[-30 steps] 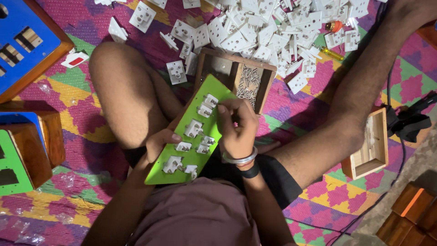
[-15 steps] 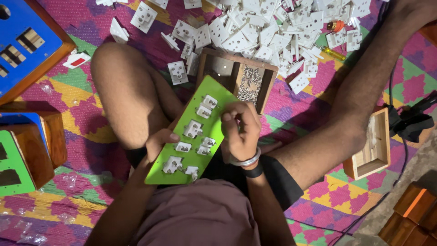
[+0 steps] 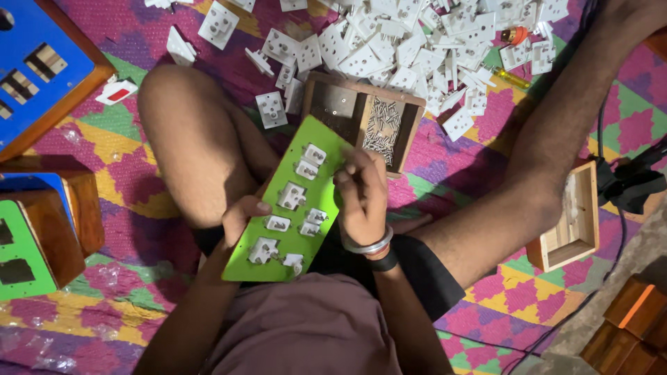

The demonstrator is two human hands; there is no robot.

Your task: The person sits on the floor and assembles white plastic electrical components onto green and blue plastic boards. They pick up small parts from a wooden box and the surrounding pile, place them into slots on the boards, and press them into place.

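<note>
- Two hands worked one green panel (image 3: 288,201), tilted across the lap of a person seated on a patterned mat (image 3: 479,149).
- Left hand (image 3: 240,215) gripped the panel's left edge, thumb on the face, fingers hidden beneath it.
- Right hand (image 3: 361,194) sat at the panel's right edge, fingers curled close together; they seemed to pinch something small, but I could not tell what.
- Seven white fittings (image 3: 292,196), roughly, sat on the panel's face in a loose double column, from the far end to the near end.
- Wooden tray (image 3: 410,128) lay just beyond the panel's far end; one compartment held a heap of small metal screws (image 3: 381,125), the other looked nearly bare.
- White socket plates (image 3: 417,35) were piled on the mat at the far side, well apart from the hands.
- Small open wooden box (image 3: 570,222) lay to the right, beside the right leg.
- Blue-faced wooden box (image 3: 42,69) stood far left; a green-faced one (image 3: 24,250) near left.
- Judgement: fastening fittings to the panel was the step in hand, near the right edge.
- Judgement: the next move called for a steady left-hand hold on the panel and fine fingertip alignment on the right, with the screw heap within easy reach.
</note>
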